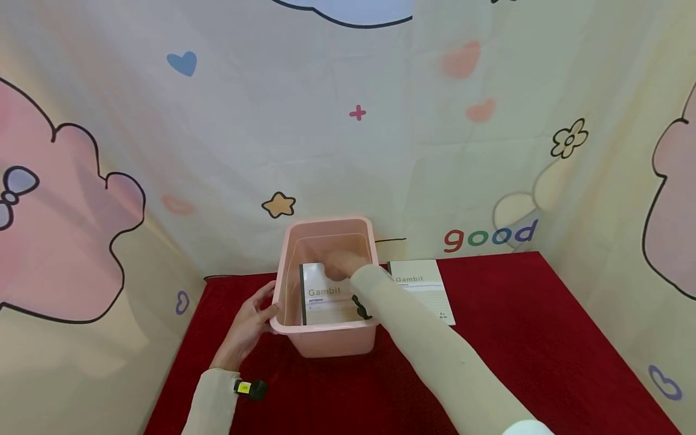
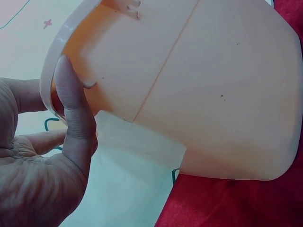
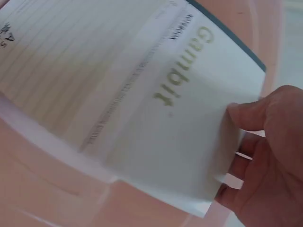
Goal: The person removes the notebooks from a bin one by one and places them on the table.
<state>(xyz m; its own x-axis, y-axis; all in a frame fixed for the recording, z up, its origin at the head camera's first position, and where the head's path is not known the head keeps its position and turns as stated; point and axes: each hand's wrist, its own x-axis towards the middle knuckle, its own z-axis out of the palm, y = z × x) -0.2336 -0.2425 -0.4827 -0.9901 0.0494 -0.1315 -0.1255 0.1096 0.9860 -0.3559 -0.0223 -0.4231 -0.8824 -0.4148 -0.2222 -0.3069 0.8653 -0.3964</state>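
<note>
A pink plastic bin [image 1: 330, 344] stands upright on the red cloth, near the back wall. At its left rim my left hand [image 1: 249, 321] grips the edge; in the left wrist view the thumb [image 2: 71, 90] lies along the bin's outer side. My right hand [image 1: 344, 264] reaches down inside the bin. In the right wrist view that hand pinches the end of a white notebook [image 3: 189, 137] marked "Gambit", thumb on the cover and fingers beneath. The notebook has a dark spine and lies within the bin's walls.
A second white Gambit notebook [image 1: 421, 290] lies on the red cloth [image 1: 511, 320] just right of the bin, partly behind my right sleeve [image 1: 435, 350]. A printed fabric backdrop [image 1: 304, 133] hangs directly behind the bin and along both sides.
</note>
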